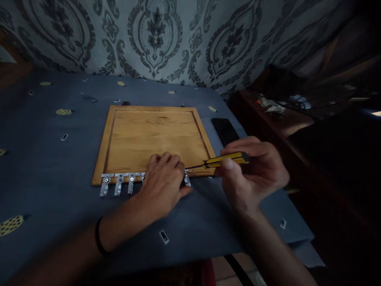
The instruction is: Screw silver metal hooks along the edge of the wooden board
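Gripping one screwdriver [219, 160] — the right hand [253, 174]

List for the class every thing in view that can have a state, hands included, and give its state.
Left hand: fingers bent, resting over the panel's near edge
Right hand: closed around the screwdriver
Yellow-and-black screwdriver: held, tip by the rightmost visible hook
Rectangular framed wooden panel: lying flat
Silver metal hooks: lined along the near edge, some hidden
Flat black rectangular object: lying flat
Black wristband: worn, left wrist
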Motion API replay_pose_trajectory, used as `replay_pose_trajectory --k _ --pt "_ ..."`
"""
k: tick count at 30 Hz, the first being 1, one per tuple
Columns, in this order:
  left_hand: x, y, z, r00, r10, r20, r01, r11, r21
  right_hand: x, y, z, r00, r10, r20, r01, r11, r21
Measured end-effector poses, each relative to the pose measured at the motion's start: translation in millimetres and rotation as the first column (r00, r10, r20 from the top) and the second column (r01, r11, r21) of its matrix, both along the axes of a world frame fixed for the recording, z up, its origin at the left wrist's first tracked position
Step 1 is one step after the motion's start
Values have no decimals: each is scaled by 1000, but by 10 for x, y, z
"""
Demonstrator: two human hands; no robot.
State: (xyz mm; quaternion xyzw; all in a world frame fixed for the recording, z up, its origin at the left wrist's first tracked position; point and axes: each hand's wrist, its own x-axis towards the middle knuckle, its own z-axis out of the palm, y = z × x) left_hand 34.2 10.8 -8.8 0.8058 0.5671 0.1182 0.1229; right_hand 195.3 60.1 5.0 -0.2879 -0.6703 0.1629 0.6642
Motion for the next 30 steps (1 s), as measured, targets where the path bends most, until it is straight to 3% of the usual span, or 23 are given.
replay_pose_trajectory --k 2,5,12,30 --pt "0 -4 -22 1000 -2 4 2 1000 24 -7 -12 -14 997 -46 -64 47 999 8" --pt "6 -6 -46 1000 2 0 -2 999 50 4 -10 -14 993 -14 -116 12 1000 -21" --pt "6 0 -47 1000 3 -7 -2 998 59 25 14 -35 999 40 3 -39 995 -96" --pt "21 6 -3 1000 4 -21 -4 1000 3 26 -16 -13 992 116 45 -104 973 -206"
